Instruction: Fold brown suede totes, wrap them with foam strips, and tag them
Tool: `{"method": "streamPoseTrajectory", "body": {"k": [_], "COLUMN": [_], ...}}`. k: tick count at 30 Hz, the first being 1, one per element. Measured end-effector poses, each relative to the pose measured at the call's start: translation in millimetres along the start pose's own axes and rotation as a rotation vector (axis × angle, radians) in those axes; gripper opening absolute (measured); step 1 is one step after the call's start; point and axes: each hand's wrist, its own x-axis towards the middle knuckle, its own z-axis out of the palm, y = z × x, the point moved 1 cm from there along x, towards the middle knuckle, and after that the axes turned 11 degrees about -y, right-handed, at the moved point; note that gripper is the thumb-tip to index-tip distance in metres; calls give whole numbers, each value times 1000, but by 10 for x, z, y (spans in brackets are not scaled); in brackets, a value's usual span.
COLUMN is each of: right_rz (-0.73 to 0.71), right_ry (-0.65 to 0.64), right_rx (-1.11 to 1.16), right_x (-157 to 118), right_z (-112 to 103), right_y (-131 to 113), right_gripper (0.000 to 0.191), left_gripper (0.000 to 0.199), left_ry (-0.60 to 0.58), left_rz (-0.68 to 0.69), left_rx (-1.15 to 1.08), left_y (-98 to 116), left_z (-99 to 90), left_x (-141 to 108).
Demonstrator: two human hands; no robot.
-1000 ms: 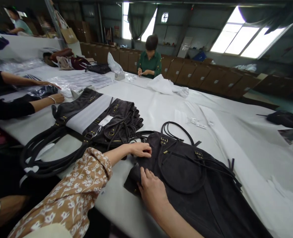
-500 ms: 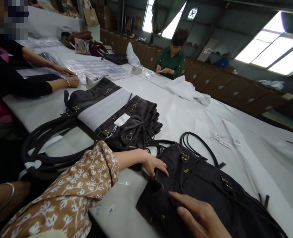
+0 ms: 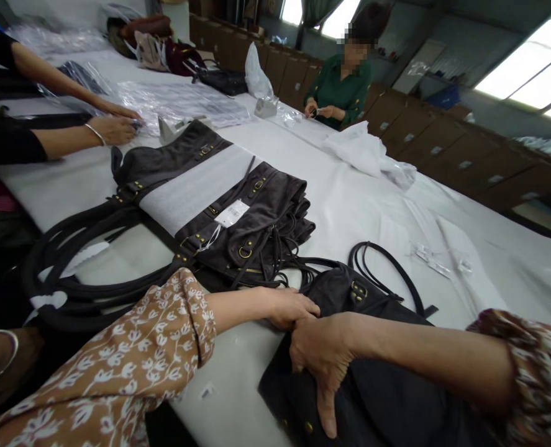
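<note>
A black handbag (image 3: 396, 385) with brass-coloured buckles and studs lies on the white table in front of me. My left hand (image 3: 291, 308) has its fingers closed on the bag's near left edge. Right beside it, touching it, my right hand (image 3: 324, 347) bends its fingers over the same edge, while its thumb stretches down along the dark side panel. Part of the bag is covered by my right forearm. Beyond my left arm rests a stack of dark handbags (image 3: 275, 198) with a white wrap band (image 3: 195, 192) and a white tag (image 3: 232, 213).
Looped handles (image 3: 93, 298) spread from the stack toward the near left. At left, another person's hands (image 3: 112, 127) are by clear plastic packaging (image 3: 182, 102). A person in green (image 3: 338, 93) stands across the table. White plastic (image 3: 363, 149) and cartons (image 3: 443, 149) are farther off.
My right hand has moved up and left across the bag to meet my left hand, its forearm now crossing the bag. The view has shifted slightly.
</note>
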Motion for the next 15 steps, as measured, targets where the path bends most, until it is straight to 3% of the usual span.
{"method": "streamPoseTrajectory", "body": {"k": [2, 6, 12, 15], "right_rz": [28, -22, -369, -429], "right_ry": [-73, -125, 202, 270], "right_rx": [-63, 52, 329, 322], "right_x": [88, 89, -27, 21], "right_z": [-38, -58, 106, 213], "right_y": [-7, 30, 225, 184], "right_gripper": [60, 54, 43, 33], "left_gripper": [33, 36, 46, 52], "left_ry": [-1, -10, 7, 6], "left_rz": [-5, -6, 55, 48], "left_rx": [2, 67, 249, 249], "left_y": [-12, -33, -50, -39], "left_z": [28, 53, 55, 65], "left_x": [-1, -2, 24, 22]}}
